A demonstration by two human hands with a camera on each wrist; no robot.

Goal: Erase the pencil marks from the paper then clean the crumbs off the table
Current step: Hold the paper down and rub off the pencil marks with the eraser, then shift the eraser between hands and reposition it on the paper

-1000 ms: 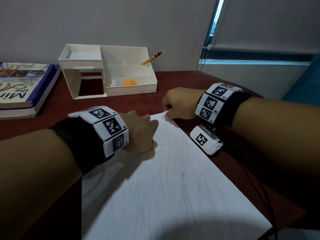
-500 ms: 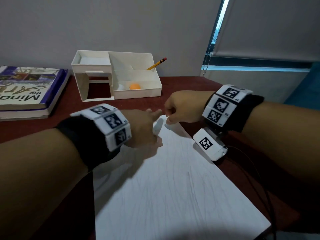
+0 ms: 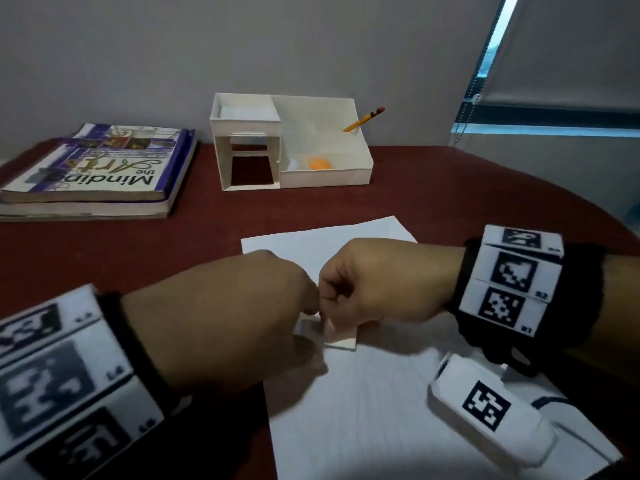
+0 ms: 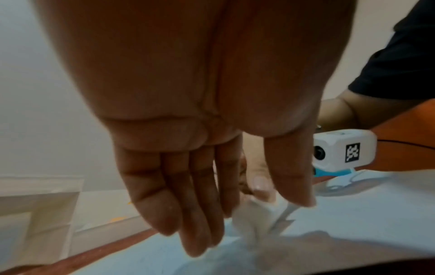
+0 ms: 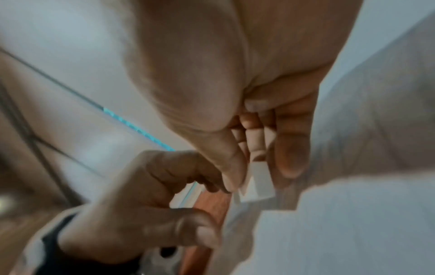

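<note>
White rubber, a small block eraser [image 3: 341, 336], was in the centre of the head frame, pinched between the thumb and the curled fingers of the right hand [image 3: 384, 282], with its lower end on the paper [image 3: 381, 410]. The left hand [image 3: 235, 317] met it from the left. In the left wrist view its four fingers [image 4: 179, 204] hung almost straight while the thumb touched something white, perhaps the eraser's sleeve, but I could not tell if it really held it.

The paper lay on the dark red table [image 3: 450, 188], from the centre to the lower right of the frame, and faint grey pencil marks [image 3: 374, 403] showed across its lower part. So I judged that the erasing was at its beginning or not started. No crumbs could be seen, and the cleaning of the table was left to do.
</note>
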